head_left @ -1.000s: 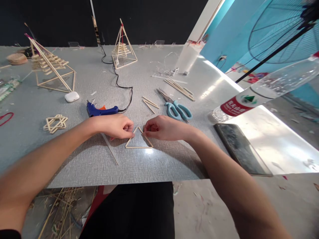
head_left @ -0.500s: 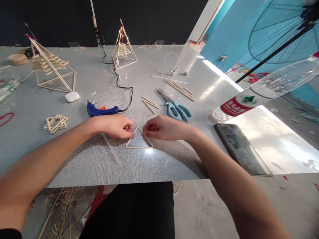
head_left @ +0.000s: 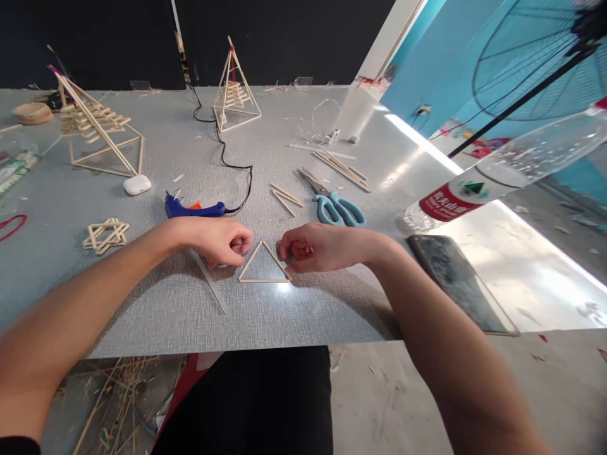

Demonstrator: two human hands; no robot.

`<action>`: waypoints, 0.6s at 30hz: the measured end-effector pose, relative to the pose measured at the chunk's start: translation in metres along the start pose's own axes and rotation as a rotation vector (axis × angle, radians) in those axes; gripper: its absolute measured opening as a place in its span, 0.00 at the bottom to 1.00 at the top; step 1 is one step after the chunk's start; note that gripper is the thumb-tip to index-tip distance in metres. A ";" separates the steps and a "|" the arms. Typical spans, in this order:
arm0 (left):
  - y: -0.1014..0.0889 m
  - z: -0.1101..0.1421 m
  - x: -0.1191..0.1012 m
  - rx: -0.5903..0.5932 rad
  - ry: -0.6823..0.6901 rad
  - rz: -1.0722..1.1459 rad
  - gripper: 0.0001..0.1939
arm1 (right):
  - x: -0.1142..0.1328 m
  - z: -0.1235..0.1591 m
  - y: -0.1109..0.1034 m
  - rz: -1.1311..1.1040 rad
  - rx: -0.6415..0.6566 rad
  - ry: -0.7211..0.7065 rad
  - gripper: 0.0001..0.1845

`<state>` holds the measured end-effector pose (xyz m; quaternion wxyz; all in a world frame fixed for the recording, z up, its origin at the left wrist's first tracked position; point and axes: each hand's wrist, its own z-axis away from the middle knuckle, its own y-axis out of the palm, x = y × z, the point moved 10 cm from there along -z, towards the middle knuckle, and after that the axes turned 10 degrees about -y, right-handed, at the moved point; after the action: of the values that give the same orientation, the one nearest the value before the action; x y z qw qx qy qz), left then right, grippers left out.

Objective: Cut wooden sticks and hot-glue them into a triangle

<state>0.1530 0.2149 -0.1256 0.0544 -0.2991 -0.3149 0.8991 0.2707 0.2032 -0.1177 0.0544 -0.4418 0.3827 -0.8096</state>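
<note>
A small triangle of three wooden sticks (head_left: 264,281) lies flat on the grey table, its tip pointing away from me. On its left side is my left hand (head_left: 213,241), fingers loosely curled, thumb and forefinger apart with nothing between them. My right hand (head_left: 325,246) rests by the triangle's right side, thumb and forefinger apart and the other fingers curled in; whether it touches the stick, I cannot tell. A blue glue gun (head_left: 196,209) lies just beyond my left hand. Under that hand a translucent glue stick (head_left: 210,284) sticks out towards me.
Blue-handled scissors (head_left: 336,207) and loose sticks (head_left: 339,169) lie beyond my right hand. At right are a phone (head_left: 455,278) and a big plastic bottle (head_left: 455,199). Stick pyramids (head_left: 237,95), a stick star (head_left: 107,236) and a white earbud case (head_left: 137,184) stand about.
Both hands have let go of the triangle's sides and moved slightly apart, the left one leftward, the right one rightward. The triangle stays in place.
</note>
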 end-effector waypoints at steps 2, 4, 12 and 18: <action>0.000 0.000 -0.001 0.003 0.008 -0.004 0.07 | -0.002 0.002 0.001 0.001 0.028 0.011 0.14; 0.000 0.000 -0.002 0.002 0.014 -0.008 0.06 | -0.002 0.003 0.001 0.001 0.038 0.012 0.15; 0.000 0.000 -0.002 0.001 0.013 -0.007 0.06 | 0.000 0.002 0.001 -0.028 0.032 -0.002 0.16; 0.001 0.000 -0.001 -0.003 -0.004 -0.012 0.05 | 0.000 -0.001 -0.003 0.021 -0.020 0.001 0.15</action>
<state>0.1539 0.2142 -0.1255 0.0590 -0.2954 -0.3181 0.8989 0.2709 0.2055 -0.1161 0.0583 -0.4380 0.3953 -0.8053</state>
